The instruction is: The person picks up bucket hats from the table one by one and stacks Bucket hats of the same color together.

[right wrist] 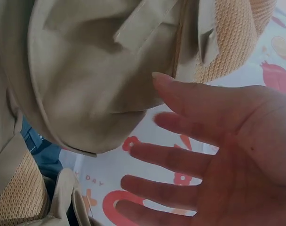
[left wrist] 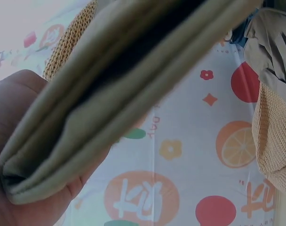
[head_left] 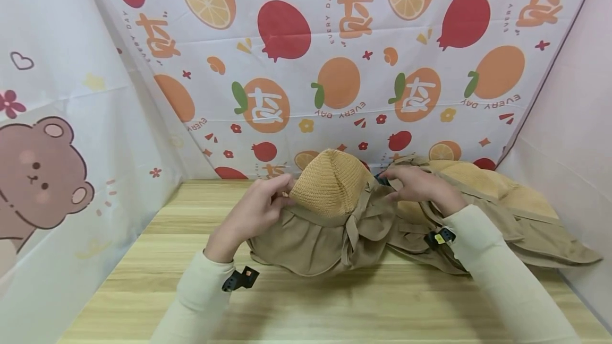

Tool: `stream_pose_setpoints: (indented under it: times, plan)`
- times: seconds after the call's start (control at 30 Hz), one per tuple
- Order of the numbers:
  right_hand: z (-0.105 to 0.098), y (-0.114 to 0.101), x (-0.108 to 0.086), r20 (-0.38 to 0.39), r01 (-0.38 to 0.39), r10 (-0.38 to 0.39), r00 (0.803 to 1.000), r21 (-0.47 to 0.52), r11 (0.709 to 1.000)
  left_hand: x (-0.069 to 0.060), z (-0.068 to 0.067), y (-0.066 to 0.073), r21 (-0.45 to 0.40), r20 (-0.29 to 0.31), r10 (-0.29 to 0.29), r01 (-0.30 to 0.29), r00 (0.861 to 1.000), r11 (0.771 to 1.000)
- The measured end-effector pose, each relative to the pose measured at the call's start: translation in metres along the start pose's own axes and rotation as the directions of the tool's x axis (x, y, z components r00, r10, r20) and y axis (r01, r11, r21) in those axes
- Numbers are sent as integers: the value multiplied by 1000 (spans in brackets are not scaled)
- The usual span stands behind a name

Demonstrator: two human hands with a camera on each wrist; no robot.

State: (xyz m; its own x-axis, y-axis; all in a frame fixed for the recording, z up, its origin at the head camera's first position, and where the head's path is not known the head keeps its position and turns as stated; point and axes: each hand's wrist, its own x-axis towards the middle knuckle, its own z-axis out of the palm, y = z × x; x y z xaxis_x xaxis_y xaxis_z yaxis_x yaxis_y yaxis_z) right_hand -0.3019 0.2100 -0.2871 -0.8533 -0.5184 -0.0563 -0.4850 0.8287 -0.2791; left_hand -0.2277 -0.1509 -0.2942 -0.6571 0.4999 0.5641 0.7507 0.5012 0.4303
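A sun hat [head_left: 330,182] with a yellow woven crown and a khaki cloth brim sits above the wooden table, crown up, with a cloth bow on its right side. My left hand [head_left: 255,208] pinches it at the left, where crown and brim meet. The khaki brim [left wrist: 110,89] looks folded and fills much of the left wrist view. At the hat's right side is my right hand [head_left: 423,185]. The right wrist view shows its fingers [right wrist: 176,157] spread, with the thumb at or just before the brim [right wrist: 86,80]; contact is unclear.
More khaki and yellow hats [head_left: 516,211] lie overlapping on the right of the table [head_left: 306,307]. Dark blue fabric [right wrist: 44,150] shows among them. A fruit-print cloth [head_left: 296,94] hangs behind, and a bear-print cloth [head_left: 43,174] hangs at the left.
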Motion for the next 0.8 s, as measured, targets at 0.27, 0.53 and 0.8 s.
stream_pose_setpoints:
  times: [0.27, 0.53, 0.8]
  plan:
    - [2, -1, 7, 83, 51, -53, 995, 17, 999, -3, -3, -5, -21, 35, 3, -2, 999, 1000]
    - [11, -1, 14, 188, 144, -162, 969, 104, 984, -8, -7, -12, 5, 52, -26, 26, 998, 1000]
    - [7, -1, 11, 202, 136, -166, 965, 155, 979, -12, -20, -20, 109, 83, -118, 109, 990, 988]
